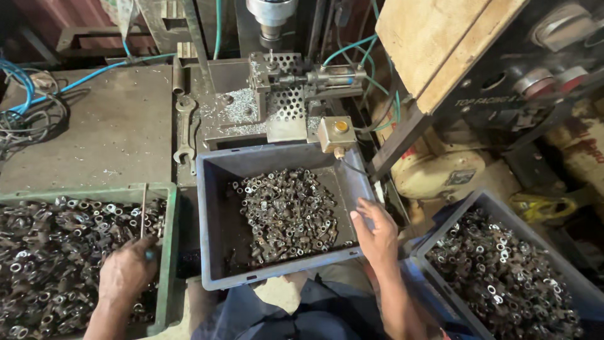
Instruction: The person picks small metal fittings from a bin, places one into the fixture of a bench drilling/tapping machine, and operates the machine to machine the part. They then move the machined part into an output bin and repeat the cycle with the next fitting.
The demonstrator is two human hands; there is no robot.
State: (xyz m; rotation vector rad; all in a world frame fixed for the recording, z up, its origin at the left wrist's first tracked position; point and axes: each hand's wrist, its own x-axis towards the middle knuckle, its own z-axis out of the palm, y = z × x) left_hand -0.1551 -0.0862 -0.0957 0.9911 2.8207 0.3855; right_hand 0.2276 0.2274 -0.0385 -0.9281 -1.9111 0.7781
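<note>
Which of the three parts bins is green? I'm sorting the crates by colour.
The green plastic crate at far left, under the left hand. The middle grey-blue bin by the right hand and the right-side bin are both grey-blue.

Bare bench top [107,132] lies open (spanner [184,129] and cables [28,113] flank it).

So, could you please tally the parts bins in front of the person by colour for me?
Green bin, which the left hand reaches into: 1
Blue-grey bins: 2, the middle one with the right hand at its rim, and one to the right
Total: 3 bins, each holding small metal parts.
</note>
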